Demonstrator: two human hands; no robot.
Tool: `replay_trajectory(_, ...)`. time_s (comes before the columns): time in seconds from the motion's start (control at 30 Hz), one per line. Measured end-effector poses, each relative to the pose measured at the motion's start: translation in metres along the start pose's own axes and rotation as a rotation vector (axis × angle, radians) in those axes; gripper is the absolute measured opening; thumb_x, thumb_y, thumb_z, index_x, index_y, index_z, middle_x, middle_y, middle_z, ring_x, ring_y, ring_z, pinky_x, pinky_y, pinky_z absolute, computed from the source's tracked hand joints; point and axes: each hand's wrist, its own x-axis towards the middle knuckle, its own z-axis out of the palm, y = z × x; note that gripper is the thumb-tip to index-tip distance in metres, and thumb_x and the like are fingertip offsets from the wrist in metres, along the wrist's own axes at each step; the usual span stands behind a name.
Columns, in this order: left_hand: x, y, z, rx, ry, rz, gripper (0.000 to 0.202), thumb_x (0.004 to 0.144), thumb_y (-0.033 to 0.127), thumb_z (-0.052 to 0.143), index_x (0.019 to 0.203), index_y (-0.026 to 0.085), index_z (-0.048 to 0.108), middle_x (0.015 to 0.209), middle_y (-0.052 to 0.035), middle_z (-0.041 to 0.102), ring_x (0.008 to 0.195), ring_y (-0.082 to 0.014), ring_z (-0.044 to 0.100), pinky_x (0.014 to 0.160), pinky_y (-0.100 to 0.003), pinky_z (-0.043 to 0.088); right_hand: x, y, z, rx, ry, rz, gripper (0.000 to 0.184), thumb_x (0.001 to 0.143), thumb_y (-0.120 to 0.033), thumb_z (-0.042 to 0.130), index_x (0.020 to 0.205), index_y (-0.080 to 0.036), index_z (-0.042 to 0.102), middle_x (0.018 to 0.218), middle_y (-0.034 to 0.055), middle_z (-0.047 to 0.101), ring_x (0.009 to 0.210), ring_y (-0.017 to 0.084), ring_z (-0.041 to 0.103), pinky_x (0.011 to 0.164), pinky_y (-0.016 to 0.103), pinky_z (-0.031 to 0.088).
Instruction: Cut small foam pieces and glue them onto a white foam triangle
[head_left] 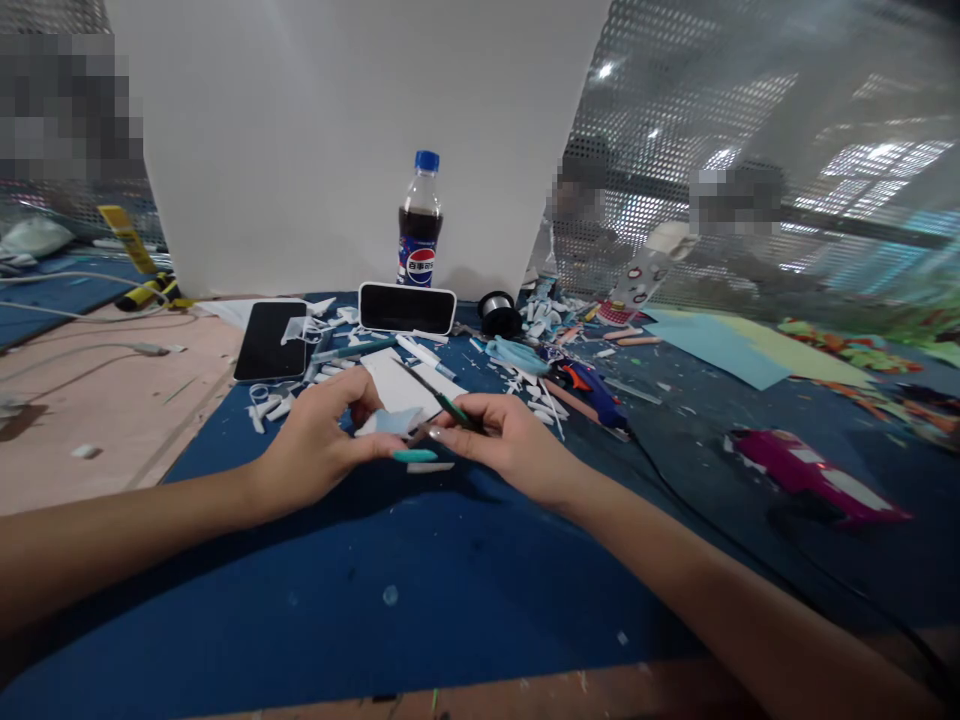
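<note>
My left hand [319, 430] pinches a small pale blue and white piece [396, 422], thin like foam or paper, between thumb and fingers. Close against it, my right hand [510, 440] is closed around a slim dark tool [444, 402] with some green on it, its narrow end pointing away to the upper left. The tool's exact kind cannot be made out. A short teal strip [415, 456] shows just beyond my left thumb, with a pale sliver [430, 468] below it. A white sheet [401, 385] lies behind my hands.
White scraps [276, 407] surround the work area on the blue mat [360, 600]. Behind stand a cola bottle [421, 225], a propped phone [407, 309] and a wire spool [499, 315]. A tablet [271, 341] lies left; a blue glue gun [596, 392] and a magenta tool [821, 475] lie right.
</note>
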Motion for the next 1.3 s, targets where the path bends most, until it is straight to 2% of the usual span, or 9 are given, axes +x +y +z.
replay_trajectory(0.2, 0.005, -0.005, 0.001, -0.33, -0.146, -0.082, 0.054, 0.088, 0.066, 0.038, 0.061, 0.019, 0.045, 0.056, 0.0031, 0.043, 0.051, -0.011, 0.038, 0.047, -0.025, 0.032, -0.002, -0.003, 0.003, 0.076, 0.002, -0.003, 0.031, 0.079, -0.037, 0.066, 0.097, -0.013, 0.065, 0.061, -0.0044, 0.045, 0.052, 0.007, 0.033, 0.049, 0.023, 0.026)
replay_trajectory(0.33, 0.005, -0.008, 0.002, -0.457, -0.252, -0.129, 0.054, 0.09, 0.065, 0.034, 0.064, 0.019, 0.046, 0.058, 0.0026, 0.044, 0.051, -0.0115, 0.039, 0.049, -0.026, 0.034, -0.003, -0.002, 0.006, 0.178, 0.102, -0.077, 0.031, 0.078, -0.041, 0.067, 0.094, -0.016, 0.061, 0.07, -0.0023, 0.05, 0.058, 0.008, 0.039, 0.054, 0.023, 0.033)
replay_trajectory(0.43, 0.005, -0.005, 0.002, -0.338, -0.307, -0.172, 0.051, 0.086, 0.067, 0.042, 0.066, 0.02, 0.042, 0.06, 0.0034, 0.043, 0.054, -0.0121, 0.039, 0.05, -0.026, 0.032, -0.001, -0.001, 0.007, 0.165, 0.108, -0.067, 0.037, 0.077, -0.051, 0.065, 0.081, -0.015, 0.06, 0.064, -0.0044, 0.044, 0.055, 0.007, 0.036, 0.053, 0.023, 0.031)
replay_trajectory(0.53, 0.003, 0.0, 0.001, -0.119, -0.253, -0.041, 0.057, 0.077, 0.074, 0.047, 0.066, 0.018, 0.045, 0.064, 0.0026, 0.044, 0.058, -0.0128, 0.04, 0.052, -0.025, 0.032, -0.001, -0.003, 0.012, 0.082, 0.029, -0.018, 0.044, 0.076, -0.058, 0.062, 0.07, -0.014, 0.06, 0.063, -0.0027, 0.047, 0.059, 0.009, 0.039, 0.057, 0.024, 0.033)
replay_trajectory(0.7, -0.002, 0.003, 0.003, -0.02, -0.169, 0.12, 0.056, 0.07, 0.071, 0.059, 0.064, 0.018, 0.043, 0.063, 0.0041, 0.043, 0.055, -0.0108, 0.039, 0.05, -0.023, 0.031, -0.002, -0.008, 0.021, 0.022, -0.017, 0.048, 0.04, 0.071, -0.052, 0.07, 0.064, -0.015, 0.057, 0.059, -0.004, 0.046, 0.058, 0.009, 0.038, 0.056, 0.024, 0.031)
replay_trajectory(0.8, -0.002, 0.0, 0.005, -0.026, -0.138, 0.142, 0.053, 0.069, 0.069, 0.062, 0.075, 0.018, 0.05, 0.069, 0.0027, 0.047, 0.059, -0.0119, 0.044, 0.052, -0.023, 0.035, -0.002, -0.008, 0.021, 0.081, -0.033, 0.042, 0.037, 0.073, -0.05, 0.068, 0.066, -0.016, 0.056, 0.062, -0.0029, 0.05, 0.061, 0.01, 0.042, 0.06, 0.025, 0.033)
replay_trajectory(0.9, 0.001, -0.001, 0.004, -0.092, -0.22, 0.189, 0.044, 0.078, 0.059, 0.062, 0.092, 0.017, 0.056, 0.08, -0.0014, 0.054, 0.067, -0.0137, 0.052, 0.058, -0.024, 0.041, -0.003, -0.006, 0.018, 0.091, -0.062, 0.03, 0.032, 0.077, -0.045, 0.065, 0.07, -0.016, 0.055, 0.064, -0.0029, 0.048, 0.062, 0.01, 0.04, 0.059, 0.024, 0.032)
replay_trajectory(1.07, 0.003, -0.002, 0.002, -0.268, -0.396, 0.372, 0.013, 0.092, 0.027, 0.055, 0.087, 0.017, 0.06, 0.073, -0.0006, 0.059, 0.066, -0.0106, 0.054, 0.06, -0.02, 0.042, -0.002, -0.005, 0.017, 0.074, -0.1, 0.022, 0.037, 0.077, -0.048, 0.067, 0.066, -0.017, 0.052, 0.061, -0.0047, 0.041, 0.06, 0.009, 0.036, 0.058, 0.025, 0.03)
replay_trajectory(1.3, 0.006, -0.002, 0.002, -0.26, -0.46, 0.197, 0.013, 0.09, 0.027, 0.056, 0.09, 0.017, 0.064, 0.071, -0.0002, 0.06, 0.063, -0.011, 0.054, 0.06, -0.021, 0.041, -0.001, -0.004, 0.015, 0.135, -0.075, -0.023, 0.039, 0.075, -0.05, 0.068, 0.065, -0.018, 0.048, 0.063, -0.0045, 0.044, 0.061, 0.01, 0.043, 0.06, 0.024, 0.035)
